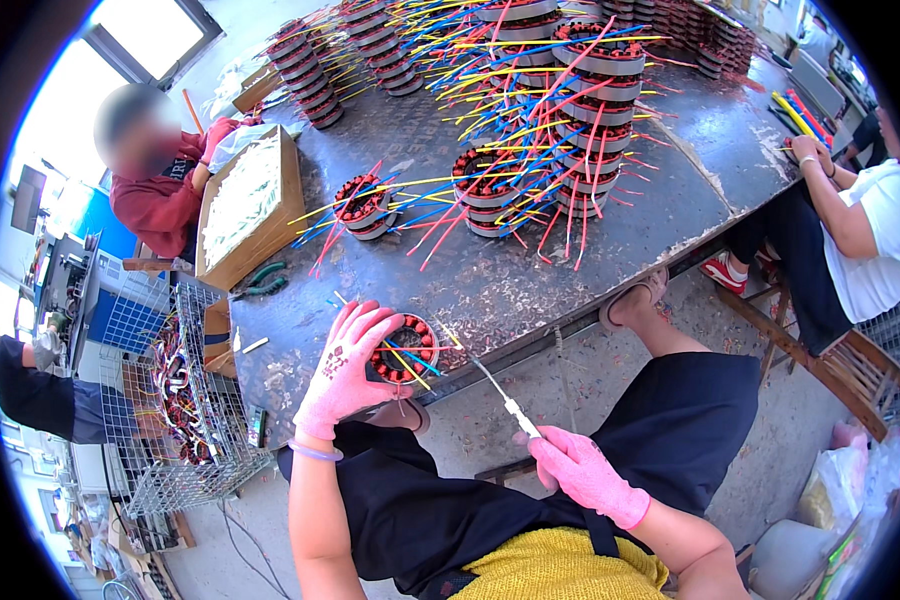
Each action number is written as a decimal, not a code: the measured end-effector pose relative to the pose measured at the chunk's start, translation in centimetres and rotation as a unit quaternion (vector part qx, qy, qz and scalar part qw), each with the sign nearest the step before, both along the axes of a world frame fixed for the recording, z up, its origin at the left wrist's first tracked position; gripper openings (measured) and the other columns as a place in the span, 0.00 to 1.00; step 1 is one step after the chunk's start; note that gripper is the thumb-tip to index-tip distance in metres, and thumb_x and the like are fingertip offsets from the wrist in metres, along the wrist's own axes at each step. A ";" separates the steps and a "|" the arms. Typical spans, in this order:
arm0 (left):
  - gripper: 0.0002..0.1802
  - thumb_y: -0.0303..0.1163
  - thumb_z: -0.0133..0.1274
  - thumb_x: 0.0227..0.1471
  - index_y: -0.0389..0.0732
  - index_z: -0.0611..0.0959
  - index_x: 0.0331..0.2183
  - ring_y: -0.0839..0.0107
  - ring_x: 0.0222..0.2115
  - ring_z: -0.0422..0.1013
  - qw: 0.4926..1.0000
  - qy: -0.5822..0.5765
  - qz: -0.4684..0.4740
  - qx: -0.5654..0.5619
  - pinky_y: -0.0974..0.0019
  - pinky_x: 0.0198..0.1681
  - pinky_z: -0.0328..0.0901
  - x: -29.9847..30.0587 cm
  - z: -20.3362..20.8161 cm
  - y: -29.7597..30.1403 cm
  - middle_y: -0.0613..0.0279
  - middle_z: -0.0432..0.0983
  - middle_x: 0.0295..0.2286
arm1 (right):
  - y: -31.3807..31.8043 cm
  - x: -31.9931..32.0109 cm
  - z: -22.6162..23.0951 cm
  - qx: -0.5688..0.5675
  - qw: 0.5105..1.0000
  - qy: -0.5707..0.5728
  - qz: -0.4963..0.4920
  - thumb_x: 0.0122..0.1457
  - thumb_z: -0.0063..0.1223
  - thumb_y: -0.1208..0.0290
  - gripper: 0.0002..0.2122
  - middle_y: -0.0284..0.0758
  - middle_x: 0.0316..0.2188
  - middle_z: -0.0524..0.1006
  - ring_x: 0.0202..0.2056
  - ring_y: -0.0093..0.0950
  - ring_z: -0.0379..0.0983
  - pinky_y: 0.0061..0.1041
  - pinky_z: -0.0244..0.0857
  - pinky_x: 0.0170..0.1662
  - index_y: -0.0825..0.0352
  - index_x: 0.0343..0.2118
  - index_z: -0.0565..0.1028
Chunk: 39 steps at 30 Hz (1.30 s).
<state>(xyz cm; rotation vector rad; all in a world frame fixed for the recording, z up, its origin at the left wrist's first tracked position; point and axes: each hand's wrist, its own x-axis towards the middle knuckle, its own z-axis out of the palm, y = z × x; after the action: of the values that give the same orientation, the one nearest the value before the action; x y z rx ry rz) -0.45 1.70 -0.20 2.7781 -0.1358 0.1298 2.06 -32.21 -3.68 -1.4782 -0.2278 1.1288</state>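
Observation:
My left hand, in a pink glove, curls its fingers around a small motor stator at the table's near edge. The stator is a ring of red coils, with yellow and blue leads crossing its middle. To the right, my right hand, also gloved in pink, pinches a thin white strip. The strip slants up left toward the stator, thicker near my fingers; whether its far end touches the stator I cannot tell. Beyond my left hand, a single stator and a short stack of stators stand on the table.
Tall stator stacks with red, yellow and blue leads fill the table's far side. Green-handled pliers lie beside a cardboard box of white pieces. A wire basket stands left. One person sits far left, another right.

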 end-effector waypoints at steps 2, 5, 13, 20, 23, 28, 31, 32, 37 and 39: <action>0.50 0.45 0.73 0.28 0.45 0.74 0.56 0.53 0.62 0.59 1.000 -0.002 -0.001 0.000 0.47 0.69 0.46 0.0 -0.1 0.0 0.58 0.70 0.55 | 0.1 -0.1 -0.3 0.001 1.000 -0.002 0.002 0.70 0.42 0.60 0.18 0.28 0.19 0.70 0.21 0.16 0.64 0.22 0.60 0.27 0.69 0.51 0.74; 0.50 0.45 0.73 0.28 0.45 0.74 0.56 0.54 0.62 0.59 1.000 -0.005 -0.004 -0.001 0.47 0.69 0.46 0.0 -0.3 0.2 0.58 0.70 0.55 | 0.1 0.0 -0.4 0.003 1.000 -0.010 0.006 0.69 0.42 0.60 0.18 0.29 0.19 0.70 0.21 0.18 0.65 0.23 0.61 0.27 0.69 0.51 0.75; 0.50 0.45 0.73 0.28 0.45 0.74 0.56 0.54 0.62 0.59 1.000 0.002 0.001 0.002 0.47 0.69 0.45 -0.1 0.0 0.0 0.58 0.70 0.55 | 0.1 -0.2 -0.7 0.014 1.000 0.005 -0.004 0.69 0.42 0.60 0.18 0.29 0.19 0.70 0.21 0.17 0.65 0.23 0.61 0.27 0.69 0.51 0.75; 0.50 0.44 0.73 0.28 0.45 0.74 0.56 0.53 0.62 0.58 1.000 0.003 0.001 -0.004 0.47 0.69 0.46 0.0 -0.1 0.0 0.57 0.70 0.55 | 0.0 -0.3 -1.1 0.021 1.000 0.016 -0.014 0.70 0.42 0.61 0.18 0.28 0.20 0.69 0.22 0.15 0.64 0.21 0.60 0.27 0.69 0.51 0.74; 0.50 0.44 0.73 0.28 0.45 0.74 0.56 0.53 0.62 0.58 1.000 0.002 0.000 -0.001 0.47 0.69 0.46 0.1 -0.2 0.1 0.57 0.70 0.55 | 0.1 -0.2 -0.9 0.014 1.000 0.002 -0.007 0.69 0.42 0.61 0.18 0.28 0.19 0.69 0.22 0.16 0.65 0.22 0.60 0.27 0.69 0.51 0.75; 0.49 0.44 0.73 0.28 0.44 0.74 0.56 0.53 0.62 0.58 1.000 0.003 -0.002 0.003 0.47 0.69 0.46 0.0 -0.3 0.2 0.57 0.70 0.55 | 0.1 -0.2 -0.9 0.013 1.000 0.003 -0.005 0.70 0.42 0.61 0.17 0.28 0.19 0.70 0.21 0.16 0.65 0.22 0.60 0.27 0.69 0.51 0.75; 0.49 0.43 0.73 0.28 0.44 0.74 0.56 0.53 0.62 0.59 1.000 0.000 0.000 0.002 0.47 0.69 0.46 0.0 -0.2 0.3 0.57 0.70 0.55 | 0.2 -0.2 -0.8 0.011 1.000 0.006 -0.004 0.70 0.42 0.61 0.17 0.28 0.19 0.70 0.21 0.16 0.64 0.22 0.60 0.27 0.69 0.51 0.74; 0.49 0.43 0.73 0.28 0.44 0.74 0.56 0.53 0.62 0.58 1.000 0.002 0.001 0.001 0.47 0.69 0.46 -0.1 -0.2 0.2 0.57 0.70 0.55 | 0.2 -0.2 -0.8 0.012 1.000 0.011 -0.006 0.70 0.42 0.61 0.17 0.28 0.19 0.70 0.21 0.16 0.64 0.22 0.60 0.27 0.69 0.51 0.74; 0.50 0.43 0.73 0.27 0.45 0.75 0.56 0.54 0.62 0.58 1.000 0.003 -0.001 -0.011 0.47 0.69 0.46 0.1 -0.4 0.2 0.58 0.70 0.55 | 0.1 -0.2 -0.9 0.014 1.000 0.002 -0.007 0.69 0.42 0.61 0.18 0.28 0.19 0.69 0.20 0.16 0.64 0.22 0.60 0.26 0.68 0.52 0.74; 0.50 0.43 0.73 0.27 0.45 0.74 0.56 0.54 0.62 0.58 1.000 0.002 0.000 -0.008 0.47 0.69 0.46 0.0 -0.3 0.2 0.58 0.70 0.55 | 0.0 -0.1 -0.5 0.006 1.000 -0.003 -0.003 0.69 0.42 0.61 0.18 0.29 0.19 0.69 0.21 0.16 0.64 0.22 0.60 0.27 0.68 0.52 0.74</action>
<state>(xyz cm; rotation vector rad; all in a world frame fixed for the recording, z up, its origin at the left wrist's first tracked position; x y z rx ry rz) -0.40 1.86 -0.47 2.7623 -0.1325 0.1240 1.96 -32.19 -4.23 -1.4707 -0.2340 1.1177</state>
